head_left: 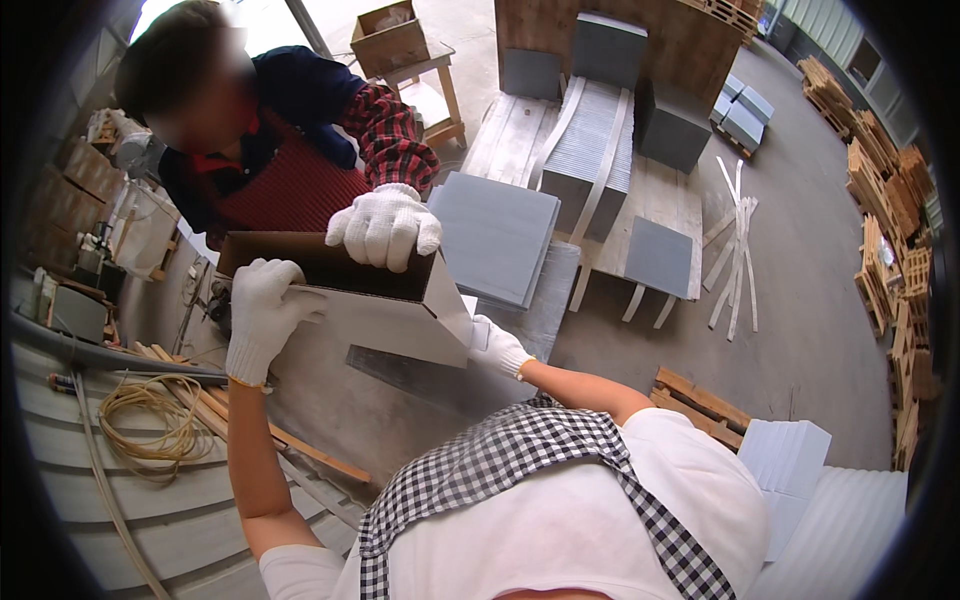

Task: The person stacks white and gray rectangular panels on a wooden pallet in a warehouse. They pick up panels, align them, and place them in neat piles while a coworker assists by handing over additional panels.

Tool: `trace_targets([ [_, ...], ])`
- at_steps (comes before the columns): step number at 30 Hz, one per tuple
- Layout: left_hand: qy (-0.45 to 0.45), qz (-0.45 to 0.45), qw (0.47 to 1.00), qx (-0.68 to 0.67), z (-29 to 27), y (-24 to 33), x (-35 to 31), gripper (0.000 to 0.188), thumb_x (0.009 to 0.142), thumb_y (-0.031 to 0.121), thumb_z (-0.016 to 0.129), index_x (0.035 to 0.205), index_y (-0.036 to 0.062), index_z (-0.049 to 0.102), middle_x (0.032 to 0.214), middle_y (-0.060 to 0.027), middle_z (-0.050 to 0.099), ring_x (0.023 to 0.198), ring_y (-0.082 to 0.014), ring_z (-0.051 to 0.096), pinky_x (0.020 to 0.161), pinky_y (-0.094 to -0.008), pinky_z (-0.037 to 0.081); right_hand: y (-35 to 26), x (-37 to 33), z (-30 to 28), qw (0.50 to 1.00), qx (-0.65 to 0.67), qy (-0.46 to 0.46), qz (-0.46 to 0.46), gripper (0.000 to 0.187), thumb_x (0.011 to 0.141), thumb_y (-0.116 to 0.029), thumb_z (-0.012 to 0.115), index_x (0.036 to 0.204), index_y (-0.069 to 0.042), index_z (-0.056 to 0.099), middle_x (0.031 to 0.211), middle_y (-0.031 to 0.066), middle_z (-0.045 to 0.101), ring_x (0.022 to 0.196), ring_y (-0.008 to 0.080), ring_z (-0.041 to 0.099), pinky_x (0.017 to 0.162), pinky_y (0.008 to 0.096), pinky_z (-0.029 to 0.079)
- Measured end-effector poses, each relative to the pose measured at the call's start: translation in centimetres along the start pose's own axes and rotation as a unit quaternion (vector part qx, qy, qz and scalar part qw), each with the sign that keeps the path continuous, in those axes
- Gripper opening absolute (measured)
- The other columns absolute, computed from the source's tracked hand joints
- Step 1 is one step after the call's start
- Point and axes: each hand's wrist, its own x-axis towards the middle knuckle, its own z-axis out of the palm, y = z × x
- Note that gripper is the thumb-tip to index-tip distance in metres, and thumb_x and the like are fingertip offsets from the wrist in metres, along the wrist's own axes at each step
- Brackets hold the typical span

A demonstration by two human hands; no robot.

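Note:
An open-topped cardboard box [375, 322], white outside and brown inside, stands tilted before me. My left hand [268, 315], in a white knit glove, has its fingers curled over the near rim at the box's left end. My right hand [497, 348], gloved too, grips the lower right end of the box; some fingers are hidden. A small white piece [469, 304] shows beside that hand, too little of it to name. Opposite me, a co-worker's gloved hand [388, 228] rests over the far rim. The inside of the box is mostly in shadow.
A stack of grey sheets [495, 235] lies right of the box. Beyond it, a strapped row of panels [590, 140] sits on boards. White strips [738, 250] litter the floor at right; wooden pallets [905, 290] line the wall. A coiled hose [150, 425] lies at left.

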Motion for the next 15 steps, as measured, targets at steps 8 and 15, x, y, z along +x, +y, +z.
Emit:
trace_targets([
  [8,-0.051,-0.002,0.999,-0.012,5.3,-2.8,-1.8,0.025,0.068,0.025,0.079,0.073,0.0058,0.064,0.074,-0.0138,0.063,0.078,-0.0354,0.061,0.071,-0.0459,0.045,-0.4,-1.7,-1.6,0.992,0.025,-0.06,0.111,0.069,0.082,-0.046,0.069,0.132,-0.003,0.049,0.116,0.0233,0.066,0.111,0.0406,0.064,0.093,0.0444,0.05],
  [15,-0.079,-0.039,0.996,0.015,11.2,-2.5,-3.9,0.022,0.065,0.023,0.079,0.075,0.0093,0.064,0.075,-0.0097,0.063,0.079,-0.0327,0.06,0.072,-0.0456,0.045,4.0,-2.2,-1.1,0.987,-0.042,-0.114,0.11,0.067,0.088,-0.051,0.063,0.13,0.0,0.057,0.126,0.0259,0.064,0.117,0.0402,0.062,0.097,0.0443,0.05],
])
